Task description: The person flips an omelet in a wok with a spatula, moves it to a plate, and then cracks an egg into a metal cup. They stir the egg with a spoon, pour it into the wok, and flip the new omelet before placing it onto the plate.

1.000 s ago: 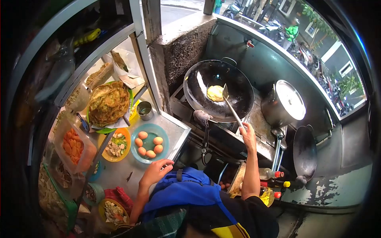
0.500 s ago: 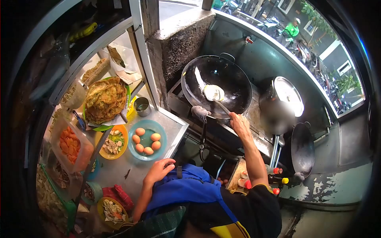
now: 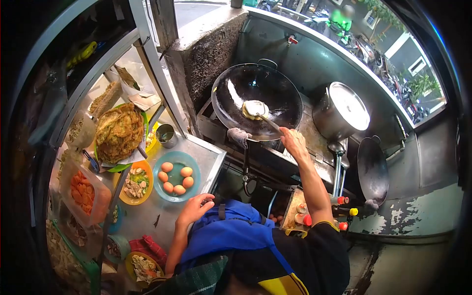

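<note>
My right hand [image 3: 294, 141] is wrapped round the handle of a metal spatula [image 3: 271, 123], whose blade is at the egg. A fried egg [image 3: 255, 109], white on top, lies in the big black wok [image 3: 236, 88] on the stove. My left hand [image 3: 195, 208] hovers over the counter's edge beside the blue apron [image 3: 231, 231], fingers loosely curled and apart, holding nothing. Near it stands a blue plate [image 3: 195, 169] with several brown eggs [image 3: 167, 167]. An orange plate [image 3: 145, 196] of sliced food and greens is further left.
A lidded steel pot [image 3: 334, 115] and a second wok [image 3: 373, 169] stand right of the stove. Ladles [image 3: 338, 172] and sauce bottles [image 3: 302, 219] are near my right forearm. Fried omelettes [image 3: 118, 132] are piled at left. A person in green [image 3: 339, 22] is outside.
The view has shifted, moving the wok and counter slightly left in the picture. The egg's surface looks different, now whiter on top. My right hand still holds the spatula.
</note>
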Demonstrator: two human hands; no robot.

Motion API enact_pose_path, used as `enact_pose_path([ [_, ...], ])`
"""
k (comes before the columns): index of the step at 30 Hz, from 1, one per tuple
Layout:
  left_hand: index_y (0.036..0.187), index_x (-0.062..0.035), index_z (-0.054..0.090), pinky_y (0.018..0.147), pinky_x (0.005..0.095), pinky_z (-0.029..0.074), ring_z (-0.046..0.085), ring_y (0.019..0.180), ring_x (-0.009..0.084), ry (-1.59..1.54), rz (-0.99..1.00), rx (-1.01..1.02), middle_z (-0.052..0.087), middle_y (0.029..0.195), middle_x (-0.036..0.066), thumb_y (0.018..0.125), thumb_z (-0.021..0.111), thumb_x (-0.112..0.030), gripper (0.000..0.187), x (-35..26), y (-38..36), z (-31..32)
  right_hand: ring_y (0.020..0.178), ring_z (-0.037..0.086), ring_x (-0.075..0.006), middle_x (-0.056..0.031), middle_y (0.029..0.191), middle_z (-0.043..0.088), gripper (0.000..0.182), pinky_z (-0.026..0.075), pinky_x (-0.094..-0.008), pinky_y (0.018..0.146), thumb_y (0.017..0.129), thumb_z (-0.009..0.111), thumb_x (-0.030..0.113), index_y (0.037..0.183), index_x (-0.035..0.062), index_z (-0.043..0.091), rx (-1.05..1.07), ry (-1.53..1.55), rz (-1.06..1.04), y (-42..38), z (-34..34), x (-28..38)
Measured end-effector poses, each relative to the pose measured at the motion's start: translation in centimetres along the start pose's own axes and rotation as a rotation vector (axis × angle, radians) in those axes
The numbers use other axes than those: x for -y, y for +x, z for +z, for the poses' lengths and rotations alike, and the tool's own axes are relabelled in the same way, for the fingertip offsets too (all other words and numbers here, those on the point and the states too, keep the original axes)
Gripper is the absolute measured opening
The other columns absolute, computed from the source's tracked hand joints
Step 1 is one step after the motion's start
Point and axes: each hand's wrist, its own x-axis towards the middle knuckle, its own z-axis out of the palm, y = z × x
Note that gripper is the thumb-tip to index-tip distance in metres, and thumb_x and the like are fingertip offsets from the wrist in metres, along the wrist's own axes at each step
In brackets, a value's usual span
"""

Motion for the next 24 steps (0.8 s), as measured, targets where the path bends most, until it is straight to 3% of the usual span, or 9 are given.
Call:
enact_pose_path([
  [2,0.118,-0.0026,0.066,0.086,0.0345,0.054,0.068,0.096,0.0205,-0.002,0.003,-0.001,0.071,0.108,0.012,0.092,0.066,-0.022,0.032,0.2,-0.2,0.2,0.091,0.068,-0.0369,-0.0209,0.093,0.07,0.032,0.054,-0.0485,0.077,0.084,0.068,0.017,0.116,0.0136,0.066,-0.022,-0.02,-0.049,0.4,0.8,-0.8],
  [5,0.117,-0.0024,0.066,0.086,0.0342,0.053,0.068,0.097,0.0197,-0.01,0.002,-0.01,0.071,0.107,0.012,0.092,0.066,-0.022,0.032,0.5,-0.4,0.6,0.086,0.07,-0.0351,-0.0157,0.088,0.072,0.027,0.057,-0.0474,0.077,0.082,0.068,0.015,0.109,0.0182,0.072,-0.001,-0.035,-0.041,1.8,-1.8,-1.0],
  [6,0.117,-0.0024,0.066,0.085,0.034,0.053,0.067,0.097,0.0193,-0.012,-0.001,-0.017,0.071,0.107,0.011,0.093,0.066,-0.022,0.031,0.6,-0.5,0.6,0.098,0.069,-0.0305,-0.011,0.104,0.072,0.035,0.055,-0.0435,0.088,0.081,0.071,0.022,0.116,0.0239,0.071,0.121,-0.089,0.05,2.7,-4.0,-0.9],
  [10,0.114,-0.0016,0.066,0.082,0.0345,0.054,0.069,0.092,0.022,-0.008,0.04,-0.032,0.072,0.103,0.015,0.093,0.066,-0.023,0.03,0.6,-1.0,0.3,0.096,0.07,-0.0255,-0.0034,0.103,0.074,0.036,0.057,-0.0398,0.084,0.074,0.074,0.021,0.11,0.0271,0.074,0.275,-0.325,-0.032,5.8,-11.0,-1.2],
  [14,0.115,-0.0011,0.066,0.081,0.0339,0.054,0.069,0.093,0.0218,-0.031,0.014,-0.074,0.072,0.103,0.015,0.093,0.066,-0.022,0.03,1.2,-1.4,0.2,0.1,0.07,-0.0241,-0.0036,0.106,0.074,0.043,0.056,-0.0369,0.086,0.067,0.08,0.023,0.11,0.0237,0.074,0.511,-0.393,-0.054,8.3,-16.5,0.6],
  [18,0.115,-0.0015,0.066,0.081,0.0338,0.054,0.069,0.093,0.0218,-0.055,0.013,-0.086,0.072,0.103,0.015,0.092,0.066,-0.021,0.03,2.1,-1.3,0.4,0.1,0.07,-0.0254,-0.0066,0.108,0.073,0.048,0.055,-0.037,0.088,0.068,0.077,0.026,0.115,0.0218,0.072,0.56,-0.353,-0.078,10.0,-13.5,0.6],
  [20,0.115,-0.0017,0.066,0.082,0.0326,0.053,0.068,0.092,0.0195,-0.058,0.005,-0.083,0.071,0.103,0.012,0.092,0.066,-0.021,0.029,1.6,-1.4,0.4,0.103,0.069,-0.0267,-0.0061,0.11,0.072,0.044,0.055,-0.041,0.089,0.07,0.076,0.026,0.113,0.0232,0.071,0.456,-0.295,-0.06,9.6,-9.5,-0.5],
  [23,0.114,-0.002,0.067,0.082,0.0317,0.053,0.067,0.092,0.0174,-0.064,-0.008,-0.093,0.071,0.103,0.01,0.092,0.066,-0.021,0.029,1.1,-2.0,0.2,0.096,0.07,-0.032,-0.0112,0.099,0.073,0.031,0.056,-0.0457,0.083,0.076,0.07,0.02,0.107,0.0232,0.07,0.161,-0.2,-0.034,6.8,-5.4,-0.9],
  [24,0.114,-0.002,0.067,0.082,0.0319,0.053,0.067,0.091,0.0177,-0.064,-0.007,-0.096,0.071,0.103,0.01,0.092,0.066,-0.02,0.028,1.0,-2.2,0.1,0.102,0.068,-0.0331,-0.0101,0.104,0.073,0.04,0.055,-0.0462,0.088,0.076,0.072,0.022,0.116,0.027,0.068,0.197,-0.19,0.032,6.9,-4.4,-1.3],
])
